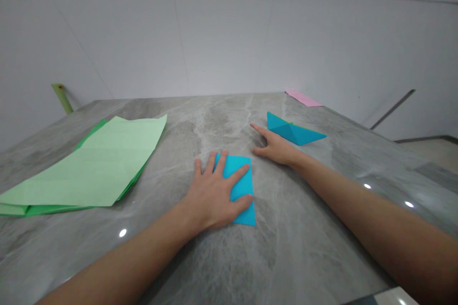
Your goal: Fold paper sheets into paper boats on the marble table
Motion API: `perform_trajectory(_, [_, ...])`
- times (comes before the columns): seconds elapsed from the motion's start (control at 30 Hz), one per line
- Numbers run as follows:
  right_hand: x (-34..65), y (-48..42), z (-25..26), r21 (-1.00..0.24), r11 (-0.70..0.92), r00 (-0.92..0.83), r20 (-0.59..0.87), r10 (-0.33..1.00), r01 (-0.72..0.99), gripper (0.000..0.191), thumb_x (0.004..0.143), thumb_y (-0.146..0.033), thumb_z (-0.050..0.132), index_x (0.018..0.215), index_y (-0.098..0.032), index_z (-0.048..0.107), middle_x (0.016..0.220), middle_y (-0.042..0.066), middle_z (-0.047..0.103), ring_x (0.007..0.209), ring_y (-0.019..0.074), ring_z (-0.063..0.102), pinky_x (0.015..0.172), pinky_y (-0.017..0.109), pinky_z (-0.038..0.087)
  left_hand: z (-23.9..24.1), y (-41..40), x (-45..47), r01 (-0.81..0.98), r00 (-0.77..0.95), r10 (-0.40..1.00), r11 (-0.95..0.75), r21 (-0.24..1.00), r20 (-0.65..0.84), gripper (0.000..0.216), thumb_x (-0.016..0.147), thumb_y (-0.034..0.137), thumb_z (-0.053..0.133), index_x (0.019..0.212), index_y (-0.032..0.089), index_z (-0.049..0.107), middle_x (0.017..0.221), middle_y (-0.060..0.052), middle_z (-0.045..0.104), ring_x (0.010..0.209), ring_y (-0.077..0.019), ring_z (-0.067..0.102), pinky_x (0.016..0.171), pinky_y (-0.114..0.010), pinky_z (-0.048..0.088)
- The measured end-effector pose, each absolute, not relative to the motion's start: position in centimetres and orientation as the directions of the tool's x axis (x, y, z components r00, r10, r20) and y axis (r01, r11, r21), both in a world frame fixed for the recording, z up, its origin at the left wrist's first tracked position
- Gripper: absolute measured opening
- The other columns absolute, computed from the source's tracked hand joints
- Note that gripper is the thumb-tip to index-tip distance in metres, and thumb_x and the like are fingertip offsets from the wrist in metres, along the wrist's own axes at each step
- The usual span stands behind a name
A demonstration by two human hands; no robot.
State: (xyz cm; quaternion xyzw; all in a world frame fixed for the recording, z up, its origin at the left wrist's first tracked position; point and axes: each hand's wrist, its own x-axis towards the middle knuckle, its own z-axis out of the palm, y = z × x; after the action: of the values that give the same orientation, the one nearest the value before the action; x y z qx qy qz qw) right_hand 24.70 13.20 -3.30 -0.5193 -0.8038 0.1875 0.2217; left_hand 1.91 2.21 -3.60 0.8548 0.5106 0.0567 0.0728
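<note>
My left hand [211,195] lies flat with its fingers spread on a folded blue paper [243,190] in the middle of the grey marble table [286,248]. My right hand [274,145] rests on the table further back, fingers stretched out, right beside a folded blue paper boat [295,131] and touching or nearly touching its near side. Neither hand grips anything.
A stack of light green sheets [93,167] over darker green ones lies at the left. A pink sheet [304,98] sits at the far right edge by the white wall. A green stick [62,97] leans at the far left.
</note>
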Motion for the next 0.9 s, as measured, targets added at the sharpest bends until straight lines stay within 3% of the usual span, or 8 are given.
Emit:
perform_trajectory(0.1, [24.6, 13.2, -3.5, -0.523, 0.410, -0.364, 0.195, 0.911, 0.747, 0.083, 0.078, -0.031, 0.065, 0.153, -0.018, 0.030, 0.153, 0.014, 0.039, 0.140, 0.0297, 0.039, 0.116, 0.049, 0.031, -3.5, 2.2, 2.0, 0.872, 0.461, 0.887, -0.456, 0.179, 0.013, 0.075, 0.088, 0.076, 0.032, 0.153, 0.040, 0.022, 0.163, -0.012, 0.012, 0.146, -0.0458, 0.007, 0.107, -0.075, 0.008])
perform_trajectory(0.3, [24.6, 12.7, -3.7, -0.510, 0.455, -0.489, 0.076, 0.869, 0.730, 0.111, 0.069, -0.057, 0.075, 0.156, -0.023, 0.016, 0.161, 0.013, 0.021, 0.148, 0.0377, 0.011, 0.118, 0.058, 0.017, -3.3, 2.2, 2.2, 0.887, 0.439, 0.898, -0.433, 0.164, -0.003, 0.074, 0.092, 0.070, 0.025, 0.155, 0.029, 0.023, 0.162, -0.015, 0.013, 0.147, -0.0424, 0.008, 0.109, -0.072, 0.010])
perform_trajectory(0.53, [24.7, 12.1, -3.0, -0.479, 0.463, -0.534, -0.015, 0.845, 0.746, 0.120, 0.068, -0.058, 0.075, 0.157, -0.020, 0.006, 0.163, 0.015, 0.008, 0.148, 0.0358, -0.002, 0.119, 0.057, 0.010, -3.8, 2.4, 2.5, 0.926, 0.358, 0.934, -0.356, 0.124, 0.013, 0.081, 0.094, 0.065, 0.024, 0.154, 0.011, 0.024, 0.160, -0.022, 0.014, 0.148, -0.0379, 0.010, 0.114, -0.065, 0.013])
perform_trajectory(0.7, [24.7, 11.8, -3.0, -0.473, 0.504, -0.583, -0.026, 0.812, 0.723, 0.121, 0.067, -0.059, 0.075, 0.157, -0.022, 0.004, 0.163, 0.016, 0.006, 0.148, 0.0363, -0.005, 0.118, 0.060, 0.007, -3.7, 2.4, 2.7, 0.935, 0.339, 0.941, -0.336, 0.113, -0.004, 0.071, 0.097, 0.055, 0.021, 0.152, 0.010, 0.028, 0.161, -0.020, 0.014, 0.148, -0.0362, 0.011, 0.115, -0.062, 0.013])
perform_trajectory(0.9, [23.9, 10.5, -2.3, -0.431, 0.501, -0.592, -0.102, 0.800, 0.751, 0.135, 0.060, -0.062, 0.078, 0.156, -0.015, -0.005, 0.162, 0.019, -0.004, 0.147, 0.0366, -0.012, 0.118, 0.058, 0.004, -3.6, 2.4, 2.7, 0.935, 0.343, 0.939, -0.340, 0.105, -0.007, 0.069, 0.098, 0.051, 0.021, 0.153, 0.009, 0.025, 0.161, -0.022, 0.012, 0.148, -0.0373, 0.010, 0.114, -0.063, 0.013])
